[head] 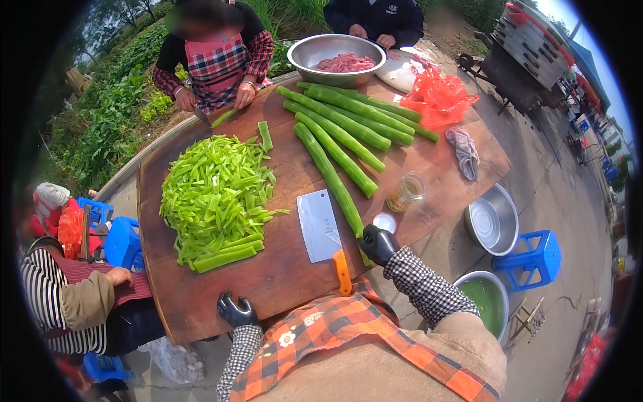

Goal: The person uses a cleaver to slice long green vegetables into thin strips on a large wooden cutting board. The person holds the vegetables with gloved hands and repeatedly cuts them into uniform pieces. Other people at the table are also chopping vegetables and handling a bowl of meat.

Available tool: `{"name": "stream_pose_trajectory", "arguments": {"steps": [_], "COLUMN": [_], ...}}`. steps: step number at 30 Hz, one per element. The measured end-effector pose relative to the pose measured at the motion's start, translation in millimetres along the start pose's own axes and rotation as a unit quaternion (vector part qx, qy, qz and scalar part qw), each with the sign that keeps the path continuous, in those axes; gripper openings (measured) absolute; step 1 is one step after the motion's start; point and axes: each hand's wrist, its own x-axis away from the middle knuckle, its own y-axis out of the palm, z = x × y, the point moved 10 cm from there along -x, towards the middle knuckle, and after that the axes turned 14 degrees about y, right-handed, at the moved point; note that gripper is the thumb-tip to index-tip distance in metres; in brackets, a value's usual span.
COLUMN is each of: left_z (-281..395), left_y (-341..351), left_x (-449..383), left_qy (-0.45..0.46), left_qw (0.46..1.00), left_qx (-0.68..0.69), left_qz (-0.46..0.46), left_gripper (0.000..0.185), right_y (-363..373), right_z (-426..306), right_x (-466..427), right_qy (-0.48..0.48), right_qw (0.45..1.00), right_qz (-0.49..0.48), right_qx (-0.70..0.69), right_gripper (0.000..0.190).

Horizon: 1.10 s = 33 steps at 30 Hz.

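Note:
My right hand (379, 244), in a black glove, is closed round the near end of a long peeled green stalk (329, 173) at the table's right edge. Several similar stalks (359, 115) lie fanned out beyond it. My left hand (237, 310), also black-gloved, rests on the near edge of the wooden table (281, 286) with its fingers apart and nothing in it. Between my hands lies a cleaver (321, 226) with an orange handle towards me. Left of the cleaver is a heap of sliced green stalk (216, 196), with longer cut pieces (226, 256) at its near side.
A glass jar (407, 191), its lid (385, 222), a grey cloth (463, 152) and a red plastic bag (437, 98) lie at right. A steel bowl of meat (336, 47) stands at the far side. One co-worker cuts a stalk; another handles meat. A person sits at left.

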Motion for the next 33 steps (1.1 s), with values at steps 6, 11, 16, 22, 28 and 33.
{"name": "stream_pose_trajectory", "arguments": {"steps": [6,11,16,22,28,33], "left_z": [-0.2,0.1,0.6,-0.1,-11.2,-11.1], "left_y": [7.5,5.7,1.8,2.6,-0.2,7.5], "left_x": [-2.1,-2.6,-2.1,1.3,4.2,-2.0], "left_qy": [0.026,0.028,0.015,0.010,-0.024,-0.026], "left_qw": [1.000,0.999,1.000,1.000,0.999,0.999], "left_qx": [0.000,-0.002,-0.001,0.017,0.026,0.043], "left_qz": [0.011,0.019,0.015,0.018,0.009,0.000], "left_gripper": [0.041,0.040,0.040,0.043,0.044,0.044], "right_y": [-48.5,-58.2,-20.6,-19.2,67.4,122.0], "right_z": [-4.8,-12.6,11.6,-15.7,-62.6,-52.1], "right_x": [-9.0,10.9,33.5,37.9,41.7,45.4], "right_qy": [-0.040,-0.091,-0.058,-0.121,-0.069,-0.068], "right_qw": [0.986,0.983,0.991,0.987,0.984,0.970], "right_qz": [0.154,0.150,0.109,0.098,-0.118,-0.172], "right_qx": [-0.056,-0.054,-0.051,-0.028,0.113,0.157], "right_gripper": [0.022,0.023,0.018,0.010,0.042,0.088]}}
